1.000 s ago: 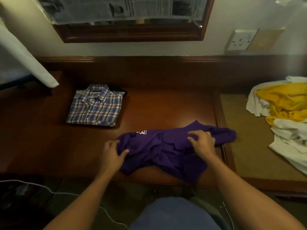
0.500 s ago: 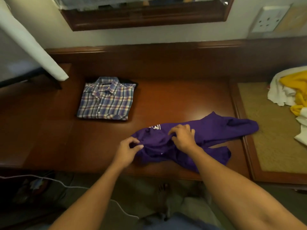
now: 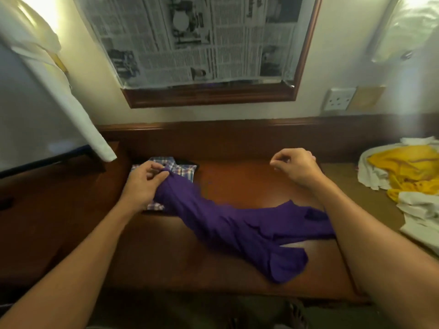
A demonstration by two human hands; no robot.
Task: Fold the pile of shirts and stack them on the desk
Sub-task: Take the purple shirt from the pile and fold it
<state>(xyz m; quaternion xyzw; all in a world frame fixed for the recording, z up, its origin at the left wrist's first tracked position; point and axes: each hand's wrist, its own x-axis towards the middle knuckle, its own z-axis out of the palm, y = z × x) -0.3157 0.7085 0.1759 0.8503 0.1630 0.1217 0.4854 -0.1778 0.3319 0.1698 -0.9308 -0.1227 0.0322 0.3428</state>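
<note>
Head view: left hand pinches the purple shirt at its far-left end, likely to straighten it for folding; right hand hovers curled, empty.

One cam only, strapped on my head. Wide-angle, aimed forward and down across the counter to the wall behind it. Close range: my forearms fill the bottom corners, left hand and right hand sit mid-frame. Straight lines bow near the edges.

One purple shirt; one plaid shirt; one unfolded pile.
</note>
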